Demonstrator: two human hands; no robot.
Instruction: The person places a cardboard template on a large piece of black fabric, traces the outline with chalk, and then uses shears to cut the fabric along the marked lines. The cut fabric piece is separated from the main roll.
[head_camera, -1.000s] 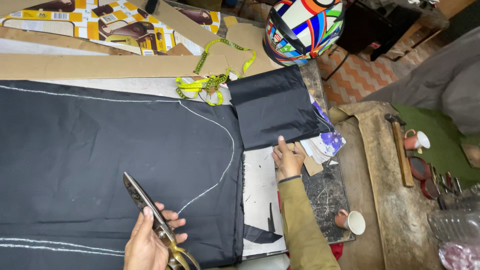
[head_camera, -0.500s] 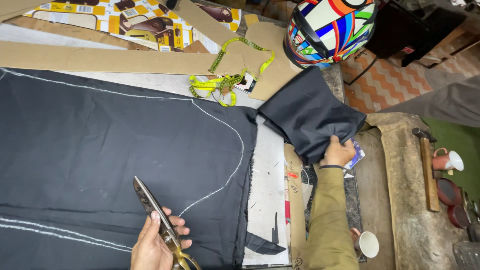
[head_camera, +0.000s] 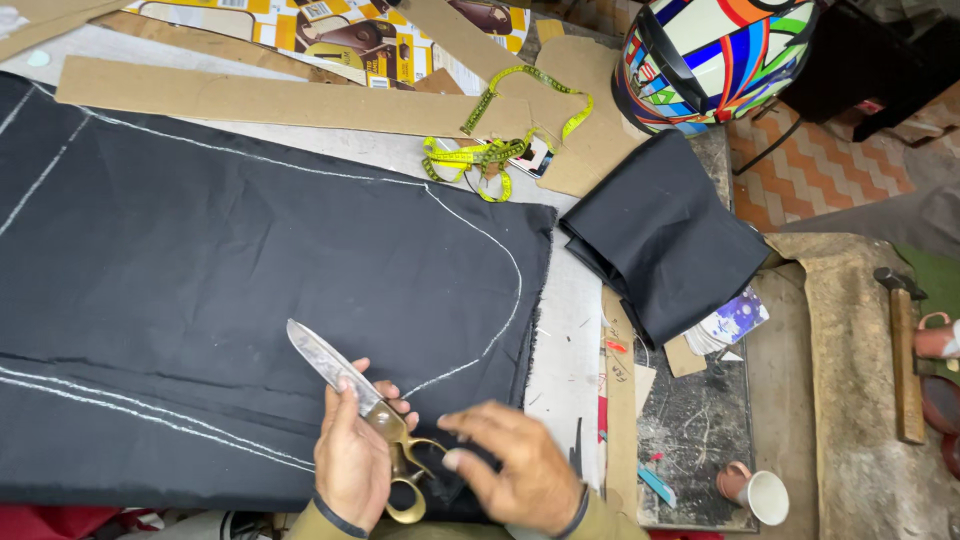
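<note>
A large sheet of black cloth (head_camera: 250, 290), marked with white chalk lines, is spread over most of the work table (head_camera: 565, 340). Long cardboard pattern strips (head_camera: 280, 100) are laid along its far edge, and a folded piece of black fabric (head_camera: 665, 235) is set just beside its right edge, near a brightly coloured helmet (head_camera: 715, 50). A yellow measuring tape (head_camera: 495, 150) is coiled on the cardboard between the cloth and the helmet. A hammer (head_camera: 905, 350) is seen well apart on the bench at the right, and a small cup (head_camera: 762, 493) is lying on its side at the table's near corner.

Large shears with brass handles (head_camera: 365, 405) are held over the near part of the cloth, blades shut and pointing away to the left. The left hand (head_camera: 355, 460) is wrapped around the shears at the pivot, fingers clamped on them. The right hand (head_camera: 515, 470) is placed just beside the handle loops, fingers spread apart and resting on the cloth.
</note>
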